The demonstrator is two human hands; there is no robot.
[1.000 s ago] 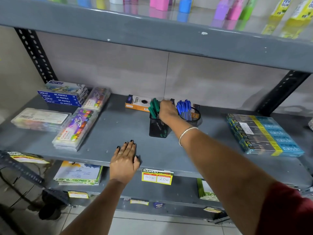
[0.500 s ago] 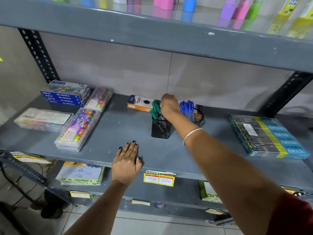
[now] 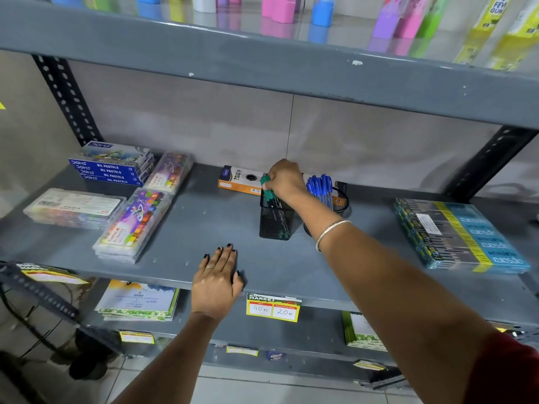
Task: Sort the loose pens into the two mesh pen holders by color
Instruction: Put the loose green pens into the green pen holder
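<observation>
A square black mesh holder (image 3: 275, 221) stands mid-shelf with several green pens (image 3: 267, 191) upright in it. My right hand (image 3: 284, 179) is over its top, fingers closed around the green pen caps. Just right of it, partly behind my forearm, a round black mesh holder (image 3: 339, 199) holds several blue pens (image 3: 320, 185). My left hand (image 3: 217, 279) lies flat, palm down, on the front edge of the grey shelf (image 3: 180, 225), holding nothing. No loose pens show on the shelf.
An orange pencil box (image 3: 237, 180) lies behind the holders. Oil pastel boxes (image 3: 112, 167) and clear crayon cases (image 3: 134, 225) fill the left; a stack of blue-yellow packs (image 3: 460, 234) sits right. The upper shelf (image 3: 262, 62) overhangs closely. A price tag (image 3: 272, 309) hangs below.
My right hand has shifted slightly left over the green pens and closed on their caps. The left hand has stayed flat on the shelf edge.
</observation>
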